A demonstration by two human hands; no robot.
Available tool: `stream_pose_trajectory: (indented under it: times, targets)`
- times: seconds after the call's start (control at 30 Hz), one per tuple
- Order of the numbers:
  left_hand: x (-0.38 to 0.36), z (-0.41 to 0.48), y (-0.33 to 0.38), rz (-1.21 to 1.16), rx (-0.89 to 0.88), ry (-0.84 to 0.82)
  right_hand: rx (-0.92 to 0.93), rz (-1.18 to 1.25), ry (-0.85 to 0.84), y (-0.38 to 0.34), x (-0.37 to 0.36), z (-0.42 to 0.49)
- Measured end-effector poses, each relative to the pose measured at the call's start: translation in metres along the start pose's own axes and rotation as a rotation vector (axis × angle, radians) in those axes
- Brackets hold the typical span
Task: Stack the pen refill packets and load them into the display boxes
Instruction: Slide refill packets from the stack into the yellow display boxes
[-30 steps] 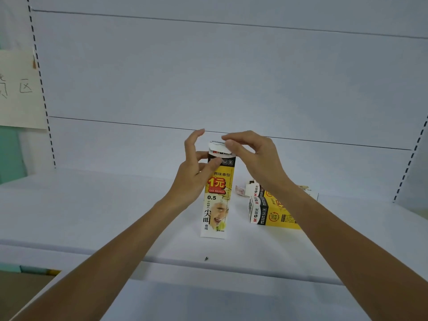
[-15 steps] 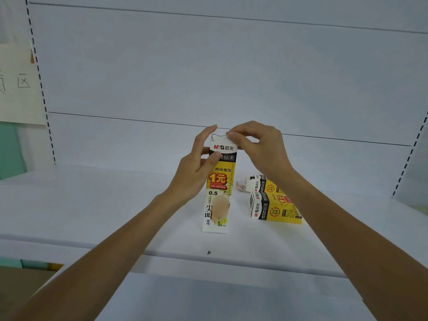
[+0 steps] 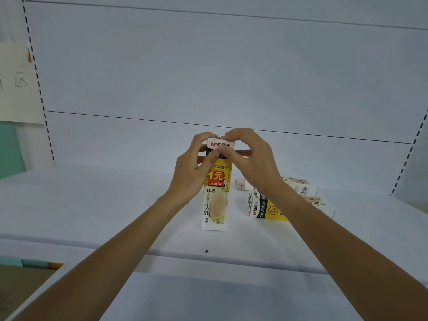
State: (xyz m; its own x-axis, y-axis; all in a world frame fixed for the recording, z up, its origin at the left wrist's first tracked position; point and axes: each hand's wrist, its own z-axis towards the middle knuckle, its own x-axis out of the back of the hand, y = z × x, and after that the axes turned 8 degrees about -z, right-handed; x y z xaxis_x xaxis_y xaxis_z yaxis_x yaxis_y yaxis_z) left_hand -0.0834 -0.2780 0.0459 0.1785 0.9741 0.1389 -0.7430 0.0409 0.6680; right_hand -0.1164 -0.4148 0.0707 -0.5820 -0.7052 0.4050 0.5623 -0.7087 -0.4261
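A tall yellow, white and black pen refill box (image 3: 215,195) stands upright on the white shelf (image 3: 115,205), at the centre. My left hand (image 3: 192,172) grips its upper left side, thumb across the front. My right hand (image 3: 252,158) pinches the white top flap of the same box from the right. Behind my right forearm, a second box of the same kind (image 3: 266,206) lies on its side, and another box (image 3: 298,186) lies just beyond it, partly hidden.
The shelf has a white back panel (image 3: 208,77) and slotted uprights at both sides. A paper sign (image 3: 16,82) hangs at the far left. A small dark speck (image 3: 206,251) lies near the shelf's front edge.
The top flap has been pressed down onto the box. My two hands have closed in around the box top, fingers now meeting over it.
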Motion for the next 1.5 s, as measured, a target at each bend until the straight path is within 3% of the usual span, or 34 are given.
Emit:
stream_pose_trajectory:
  times: [0.17,0.27,0.4,0.5,0.57,0.73,0.83,0.97,1.03,1.27,1.43,1.5]
  targets:
    - [-0.008,0.003,0.010,0.014,0.024,0.017,-0.034,-0.040,-0.055,0.002,0.017,0.000]
    - [-0.017,0.000,0.015,-0.073,0.059,0.131,-0.046,-0.065,-0.200,0.007,0.027,-0.009]
    - [-0.042,-0.001,0.032,-0.375,0.299,0.290,-0.111,-0.114,-0.333,0.020,0.035,-0.031]
    - [-0.061,-0.005,0.043,-0.554,0.515,0.240,-0.079,-0.225,-0.394,0.031,0.055,-0.039]
    - [-0.069,-0.008,0.039,-0.454,0.619,0.177,-0.072,-0.307,-0.487,0.037,0.076,-0.038]
    - [-0.085,-0.028,0.009,0.376,0.627,-0.067,-0.127,-0.535,-0.811,0.063,0.117,-0.046]
    - [-0.095,-0.040,-0.003,0.606,0.619,-0.133,-0.132,-0.687,-0.765,0.090,0.118,-0.058]
    - [-0.108,-0.043,-0.008,0.253,0.705,-0.232,-0.496,-0.691,-0.758,0.119,0.120,-0.068]
    - [-0.118,-0.043,-0.011,0.140,0.680,-0.249,-0.574,-0.626,-0.766,0.128,0.123,-0.070]
    - [-0.132,-0.032,-0.034,0.063,0.695,-0.248,-0.523,-0.612,-0.775,0.145,0.130,-0.061]
    - [-0.128,-0.021,-0.044,0.056,0.733,-0.238,-0.518,-0.569,-0.520,0.169,0.141,-0.022]
    - [-0.122,-0.014,-0.045,0.067,0.714,-0.202,-0.451,-0.616,-0.519,0.187,0.137,-0.006]
